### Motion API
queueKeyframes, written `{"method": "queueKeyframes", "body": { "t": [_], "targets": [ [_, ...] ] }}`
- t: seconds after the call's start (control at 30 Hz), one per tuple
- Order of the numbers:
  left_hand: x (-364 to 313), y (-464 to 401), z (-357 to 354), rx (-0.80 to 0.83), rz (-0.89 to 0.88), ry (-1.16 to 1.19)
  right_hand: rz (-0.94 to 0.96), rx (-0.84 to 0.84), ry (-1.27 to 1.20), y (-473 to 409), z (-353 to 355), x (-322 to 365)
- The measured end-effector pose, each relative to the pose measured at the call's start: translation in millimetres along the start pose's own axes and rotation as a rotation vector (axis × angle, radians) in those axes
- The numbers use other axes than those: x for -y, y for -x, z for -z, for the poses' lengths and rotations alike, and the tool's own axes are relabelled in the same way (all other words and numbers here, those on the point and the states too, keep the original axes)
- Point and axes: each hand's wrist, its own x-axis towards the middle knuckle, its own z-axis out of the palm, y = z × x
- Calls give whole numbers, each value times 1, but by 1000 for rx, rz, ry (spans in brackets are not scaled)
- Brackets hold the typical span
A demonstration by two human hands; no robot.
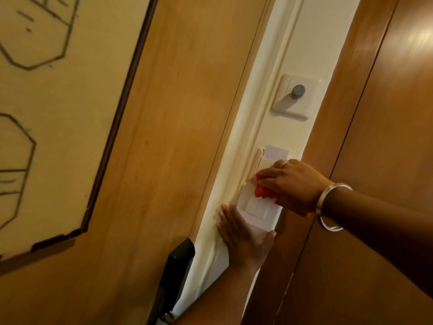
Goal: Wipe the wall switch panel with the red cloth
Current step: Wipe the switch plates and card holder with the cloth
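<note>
A white wall switch panel [255, 208] with rocker switches sits on a narrow cream strip of wall between wooden surfaces. My right hand [291, 184] presses a bunched red cloth [263, 191] against the panel's upper part; only a bit of the cloth shows under the fingers, and a scrap peeks out below the wrist. That wrist wears a silver bangle, and a ring is on one finger. My left hand [243, 235] lies flat, fingers apart, on the wall just below the panel.
Just above the cloth a white key card [276, 152] sticks out of a slot holder. Higher up is a dimmer plate with a grey knob [298, 91]. A black door lock [177, 266] is at lower left. A framed drawing [46, 102] hangs on the left wooden door.
</note>
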Motion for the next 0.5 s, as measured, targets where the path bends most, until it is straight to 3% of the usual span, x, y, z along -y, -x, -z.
{"method": "queueKeyframes", "body": {
  "t": [0.13,0.33,0.5],
  "targets": [
    [4,-5,12,16,-73,-65,-173,-114,-10,-3,1,-1],
    [-6,-68,57,140,-381,-332,-74,-58,-79,22,-26,7],
    [-15,-117,85,178,-669,-534,-230,-193,-116,24,-20,-14]
  ]
}}
